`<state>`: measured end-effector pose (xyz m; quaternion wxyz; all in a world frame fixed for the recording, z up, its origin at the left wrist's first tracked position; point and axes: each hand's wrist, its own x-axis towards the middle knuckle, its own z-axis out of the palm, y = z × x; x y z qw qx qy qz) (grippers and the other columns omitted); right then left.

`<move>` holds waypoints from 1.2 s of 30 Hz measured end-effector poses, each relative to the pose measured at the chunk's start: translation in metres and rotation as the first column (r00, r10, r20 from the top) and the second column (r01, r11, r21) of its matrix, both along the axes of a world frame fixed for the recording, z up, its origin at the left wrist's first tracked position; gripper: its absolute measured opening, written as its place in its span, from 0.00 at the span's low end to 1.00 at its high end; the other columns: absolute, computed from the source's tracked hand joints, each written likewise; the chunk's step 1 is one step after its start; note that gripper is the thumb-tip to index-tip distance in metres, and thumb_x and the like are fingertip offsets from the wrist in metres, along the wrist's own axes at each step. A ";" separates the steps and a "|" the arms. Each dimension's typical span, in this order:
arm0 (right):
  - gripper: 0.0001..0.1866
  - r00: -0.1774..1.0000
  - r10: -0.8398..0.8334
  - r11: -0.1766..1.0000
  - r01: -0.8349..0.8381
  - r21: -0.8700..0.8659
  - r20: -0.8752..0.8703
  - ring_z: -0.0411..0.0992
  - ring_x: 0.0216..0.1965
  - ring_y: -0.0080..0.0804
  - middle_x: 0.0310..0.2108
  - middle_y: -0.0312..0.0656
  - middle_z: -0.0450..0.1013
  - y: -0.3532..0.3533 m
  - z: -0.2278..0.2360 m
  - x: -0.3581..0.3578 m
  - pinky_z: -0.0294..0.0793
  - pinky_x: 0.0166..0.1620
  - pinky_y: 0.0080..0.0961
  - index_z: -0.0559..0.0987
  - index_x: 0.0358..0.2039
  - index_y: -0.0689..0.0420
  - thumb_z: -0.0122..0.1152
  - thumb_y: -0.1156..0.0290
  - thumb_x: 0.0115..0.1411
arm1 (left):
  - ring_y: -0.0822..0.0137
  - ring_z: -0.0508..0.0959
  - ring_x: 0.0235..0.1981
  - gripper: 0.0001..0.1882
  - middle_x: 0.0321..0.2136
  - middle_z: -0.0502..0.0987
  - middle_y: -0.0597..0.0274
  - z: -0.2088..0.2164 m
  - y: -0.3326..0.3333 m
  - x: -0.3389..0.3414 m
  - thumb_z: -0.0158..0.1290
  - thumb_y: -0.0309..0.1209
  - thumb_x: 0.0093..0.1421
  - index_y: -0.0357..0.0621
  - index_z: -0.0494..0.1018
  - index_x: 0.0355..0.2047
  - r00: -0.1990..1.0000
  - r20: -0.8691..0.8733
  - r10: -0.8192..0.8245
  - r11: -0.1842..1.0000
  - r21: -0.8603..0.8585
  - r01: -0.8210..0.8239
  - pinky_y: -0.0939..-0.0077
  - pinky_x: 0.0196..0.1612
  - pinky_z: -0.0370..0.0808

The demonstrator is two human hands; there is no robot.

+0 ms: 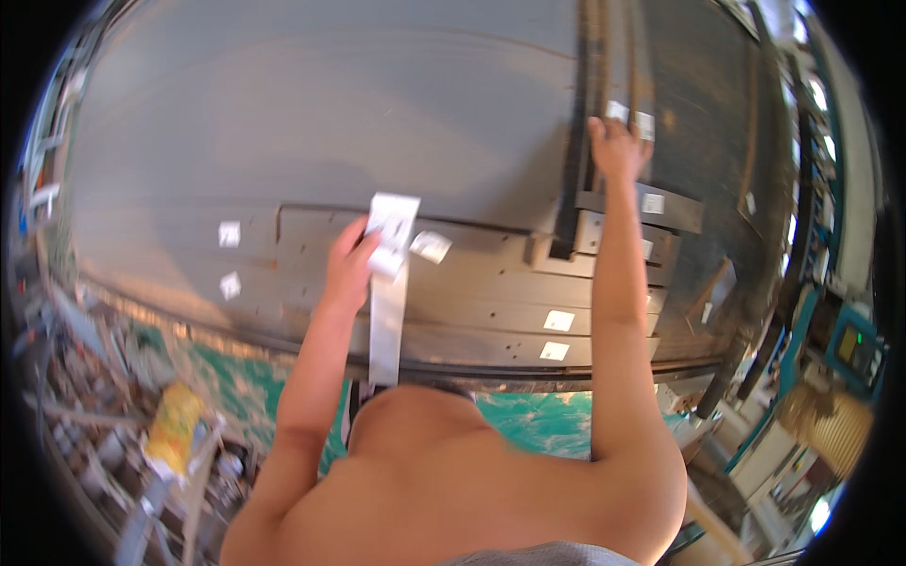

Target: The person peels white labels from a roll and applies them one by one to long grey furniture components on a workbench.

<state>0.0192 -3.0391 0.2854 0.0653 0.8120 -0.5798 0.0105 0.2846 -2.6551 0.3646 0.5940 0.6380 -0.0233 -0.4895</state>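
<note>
My left hand [351,264] is closed on a strip of white printed labels [393,217]. Its pale tail [385,330] hangs down toward my body. Just right of that hand, a loose white label [431,247] lies on the metal plates. My right hand [620,153] reaches far forward with its fingers apart, over long narrow metal bars [618,57]. Two small white labels, one [645,125] at the fingertips and another [616,110] just beyond, sit on the bars. Whether the fingers press on a label cannot be made out.
A large grey metal sheet [330,113] covers the far left. Stacked flat plates [462,302] with small holes and labels lie nearer me. At the lower left is a heap of scrap [104,443] with a yellow bag [175,424]. A teal-framed control panel [857,351] stands right.
</note>
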 end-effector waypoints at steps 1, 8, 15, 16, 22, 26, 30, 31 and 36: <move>0.25 0.998 -0.026 0.993 0.032 0.113 -0.054 0.63 0.60 0.42 0.47 0.41 0.76 0.015 0.021 0.009 0.45 0.63 0.59 0.82 0.44 0.47 0.45 0.43 0.63 | 0.73 0.74 0.41 0.18 0.41 0.76 0.62 0.002 0.001 -0.001 0.50 0.24 0.61 0.32 0.70 0.52 1.000 -0.001 0.029 0.999 -0.028 -0.029 0.76 0.44 0.72; 0.28 0.428 -0.266 0.539 -0.677 0.502 0.864 0.73 0.33 0.24 0.31 0.37 0.75 0.246 0.099 0.110 0.73 0.41 0.24 0.65 0.63 0.51 0.57 0.73 0.61 | 0.74 0.73 0.38 0.16 0.37 0.75 0.64 0.006 0.022 -0.014 0.51 0.25 0.61 0.38 0.72 0.50 0.998 -0.036 0.049 0.993 -0.101 -0.052 0.77 0.43 0.71; 0.26 0.651 0.258 0.771 -0.584 0.254 0.713 0.73 0.35 0.39 0.31 0.41 0.73 0.319 0.095 0.159 0.70 0.40 0.34 0.72 0.53 0.53 0.65 0.69 0.52 | 0.71 0.75 0.39 0.16 0.37 0.76 0.63 -0.008 0.087 -0.015 0.51 0.23 0.58 0.37 0.72 0.48 0.954 -0.265 0.140 0.990 0.028 -0.138 0.76 0.42 0.72; 0.23 0.657 0.470 0.785 -0.617 0.062 0.590 0.72 0.37 0.41 0.33 0.40 0.73 0.322 0.093 0.161 0.70 0.40 0.37 0.75 0.49 0.53 0.66 0.67 0.51 | 0.71 0.75 0.39 0.16 0.37 0.76 0.63 -0.009 0.094 -0.012 0.50 0.22 0.58 0.37 0.72 0.48 0.961 -0.228 0.155 0.988 0.058 -0.146 0.76 0.43 0.71; 0.10 0.250 0.537 0.268 -0.956 0.118 0.806 0.70 0.37 0.44 0.30 0.42 0.74 0.315 0.051 0.185 0.67 0.39 0.36 0.78 0.27 0.57 0.64 0.63 0.52 | 0.72 0.74 0.41 0.18 0.40 0.76 0.64 0.000 0.125 0.005 0.48 0.20 0.58 0.36 0.72 0.50 0.997 0.069 -0.023 0.998 -0.062 0.028 0.78 0.46 0.69; 0.08 0.293 -0.608 0.394 -0.695 0.601 0.738 0.70 0.38 0.22 0.31 0.30 0.72 0.239 -0.019 0.191 0.69 0.38 0.28 0.77 0.33 0.59 0.56 0.67 0.62 | 0.72 0.74 0.40 0.16 0.38 0.76 0.64 -0.028 0.149 0.016 0.50 0.21 0.58 0.40 0.74 0.47 0.995 0.084 0.053 0.999 0.000 -0.054 0.76 0.45 0.71; 0.17 -0.473 -0.692 0.708 -0.591 0.386 0.546 0.71 0.51 0.34 0.46 0.41 0.72 0.148 -0.012 0.163 0.69 0.58 0.35 0.67 0.53 0.59 0.50 0.64 0.67 | 0.73 0.74 0.36 0.10 0.34 0.76 0.65 -0.021 0.145 0.026 0.51 0.22 0.58 0.39 0.74 0.41 0.986 0.000 0.166 0.984 -0.062 -0.166 0.77 0.41 0.71; 0.16 -0.388 -0.548 0.801 -0.497 0.333 0.741 0.72 0.48 0.37 0.44 0.42 0.73 0.128 -0.015 0.151 0.70 0.54 0.37 0.71 0.49 0.58 0.52 0.63 0.66 | 0.74 0.74 0.35 0.10 0.34 0.76 0.65 -0.017 0.139 0.024 0.51 0.23 0.58 0.39 0.74 0.42 0.984 0.012 0.177 0.981 -0.078 -0.176 0.77 0.41 0.71; 0.18 0.872 0.474 0.831 -0.489 0.266 0.122 0.68 0.52 0.47 0.51 0.47 0.70 0.180 0.031 0.143 0.67 0.53 0.42 0.77 0.44 0.58 0.56 0.60 0.60 | 0.73 0.75 0.36 0.12 0.35 0.76 0.64 -0.016 0.126 0.014 0.51 0.22 0.59 0.38 0.74 0.43 0.956 0.034 0.291 0.950 -0.125 -0.285 0.76 0.42 0.71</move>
